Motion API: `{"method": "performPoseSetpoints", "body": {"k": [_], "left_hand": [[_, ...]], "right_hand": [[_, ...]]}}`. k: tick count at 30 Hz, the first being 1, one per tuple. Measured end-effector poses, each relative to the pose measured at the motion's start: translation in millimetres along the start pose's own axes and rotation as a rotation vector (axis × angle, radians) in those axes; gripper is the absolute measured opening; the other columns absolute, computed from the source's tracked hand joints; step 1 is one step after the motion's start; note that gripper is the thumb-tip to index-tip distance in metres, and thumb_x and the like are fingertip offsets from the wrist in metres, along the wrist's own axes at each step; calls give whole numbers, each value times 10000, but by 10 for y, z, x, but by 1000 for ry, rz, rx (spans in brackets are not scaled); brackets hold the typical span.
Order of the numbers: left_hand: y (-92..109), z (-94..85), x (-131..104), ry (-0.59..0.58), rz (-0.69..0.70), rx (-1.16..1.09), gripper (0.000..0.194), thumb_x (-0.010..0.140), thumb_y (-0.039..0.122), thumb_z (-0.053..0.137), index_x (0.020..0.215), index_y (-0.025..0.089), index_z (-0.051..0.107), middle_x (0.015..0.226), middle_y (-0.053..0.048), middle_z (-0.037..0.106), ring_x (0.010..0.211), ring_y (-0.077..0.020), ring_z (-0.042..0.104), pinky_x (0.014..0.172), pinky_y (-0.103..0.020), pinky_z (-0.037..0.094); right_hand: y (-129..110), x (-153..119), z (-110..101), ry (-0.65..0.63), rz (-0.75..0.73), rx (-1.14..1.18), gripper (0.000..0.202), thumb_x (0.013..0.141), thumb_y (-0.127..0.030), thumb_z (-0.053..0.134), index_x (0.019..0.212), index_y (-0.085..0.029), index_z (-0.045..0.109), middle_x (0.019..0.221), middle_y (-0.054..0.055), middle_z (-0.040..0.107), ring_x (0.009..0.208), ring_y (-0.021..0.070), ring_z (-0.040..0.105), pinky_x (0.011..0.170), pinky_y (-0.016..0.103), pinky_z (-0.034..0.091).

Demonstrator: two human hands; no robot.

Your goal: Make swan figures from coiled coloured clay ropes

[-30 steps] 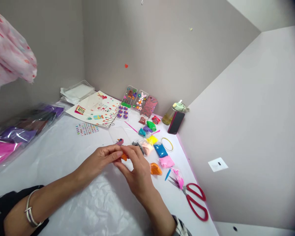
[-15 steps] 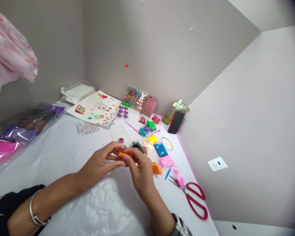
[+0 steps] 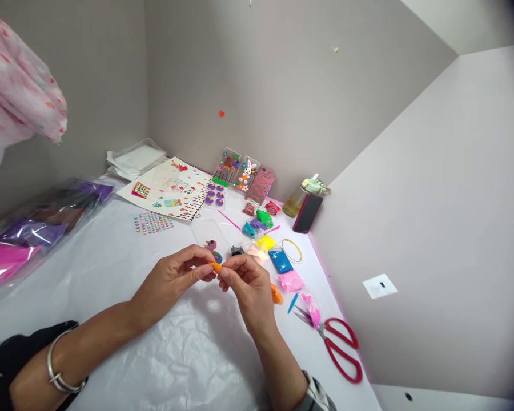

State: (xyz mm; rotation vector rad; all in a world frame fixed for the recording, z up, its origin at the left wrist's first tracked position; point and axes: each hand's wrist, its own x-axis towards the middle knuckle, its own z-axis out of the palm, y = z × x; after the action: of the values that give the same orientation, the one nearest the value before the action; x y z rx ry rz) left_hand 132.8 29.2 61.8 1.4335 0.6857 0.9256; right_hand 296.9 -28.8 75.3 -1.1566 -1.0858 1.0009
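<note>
A small piece of orange modelling clay (image 3: 216, 266) is pinched between my two hands above the table. My left hand (image 3: 175, 274) grips its left end with thumb and fingertips. On its right end, the thumb and fingers of my right hand (image 3: 248, 288) are closed. Just beyond my fingers lies a clear phone case (image 3: 203, 229) bearing a clay bird figure (image 3: 211, 245), partly hidden by my left hand. An orange clay packet (image 3: 276, 294) shows beside my right hand, and a black clay packet (image 3: 237, 250) sits behind it.
Packets of yellow clay (image 3: 265, 243), blue clay (image 3: 280, 261) and pink clay (image 3: 290, 280) lie to the right. Red-handled scissors (image 3: 342, 357) rest near the right edge. Decorated phone cases (image 3: 247, 173), a bottle (image 3: 295, 201) and a phone (image 3: 307, 213) stand at the back.
My hands have drawn slightly apart, and more of the orange clay shows between the fingertips. My right hand has shifted a little to the right.
</note>
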Motion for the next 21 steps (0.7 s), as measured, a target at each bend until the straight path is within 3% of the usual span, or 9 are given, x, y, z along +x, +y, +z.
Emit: {"method": "performPoseSetpoints", "body": {"k": [5,9,11,14,17,21], "left_hand": [[27,14,-9,-31,-41,-24,226,892,459,729,887,233,742,832,-12,719,811,-204,668,806,-324,548],[93,92,-44,54,-221,-413,310,964,517,633,1064,246,745,1151,-49,735,1169,-246,649,1011,-345,536],[123,153,-83,84,-372,-669,367,1020,514,537,1169,236,723,1277,-75,709,1295,-244,596,1043,-331,535],[136,222,-170,120,-557,-849,411,1048,484,480,1134,187,750,1274,-107,724,1290,-234,619,1083,-299,516],[101,229,-277,85,-534,-833,432,1020,533,516,1104,193,769,1250,-100,733,1299,-252,609,1110,-316,500],[37,173,-374,5,-354,-627,330,955,506,652,1171,269,729,1279,-50,706,1331,-270,559,1116,-356,480]], "right_hand": [[19,-19,-27,24,-150,-198,108,850,-287,785,867,-194,732,790,7,713,653,131,656,602,244,554],[43,-99,17,73,-456,-569,122,988,-207,620,980,-200,741,901,52,734,800,164,699,706,283,608],[68,-176,106,-6,-647,-738,218,1038,-178,513,1124,-209,711,1040,90,743,984,188,712,824,314,629],[101,-291,259,-214,-826,-823,338,1045,-105,420,1294,-189,631,1223,141,722,1190,218,668,977,368,606],[94,-329,317,-212,-836,-810,333,1025,-69,445,1273,-185,634,1132,137,742,1109,225,689,925,376,615],[28,-277,230,-64,-642,-693,234,1001,-89,528,1111,-226,683,1010,80,731,952,184,707,816,301,614]]}}
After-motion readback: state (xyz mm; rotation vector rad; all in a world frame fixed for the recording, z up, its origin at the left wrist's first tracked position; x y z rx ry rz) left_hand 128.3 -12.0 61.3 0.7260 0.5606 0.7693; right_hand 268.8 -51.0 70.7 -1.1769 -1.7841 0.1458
